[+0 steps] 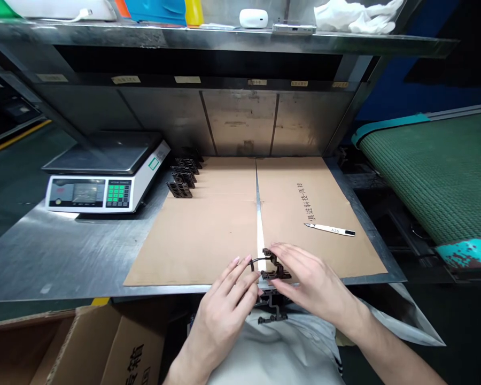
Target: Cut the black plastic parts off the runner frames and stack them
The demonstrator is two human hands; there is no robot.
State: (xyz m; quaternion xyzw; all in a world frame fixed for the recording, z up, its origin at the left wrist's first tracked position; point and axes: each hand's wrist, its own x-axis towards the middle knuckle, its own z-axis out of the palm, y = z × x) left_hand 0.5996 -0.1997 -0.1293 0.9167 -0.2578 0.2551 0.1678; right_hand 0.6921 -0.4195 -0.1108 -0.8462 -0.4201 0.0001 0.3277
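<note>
My left hand (226,313) is closed at the table's front edge, its fingertips pressed against dark, thin-armed plastic pieces. A black plastic bracket-like part (279,271) sits between the thumb and fingers of my right hand (315,275). From its left side a thin curved black strip (258,260) reaches toward my left fingertips. Just below, a second black bracket-like part (272,318) hangs over my lap; whether it joins the upper one, I cannot tell. My fingers hide some of both parts. Several similar black parts (180,188) stand in a row at the back left of the cardboard sheet (208,230).
A white pen-like knife (331,230) lies on the cardboard, right of centre. The weighing scale (92,187) stands at the left. An open carton (100,342) is below the table's left front. A green conveyor belt (433,171) runs at the right; a shelf (224,40) crosses above.
</note>
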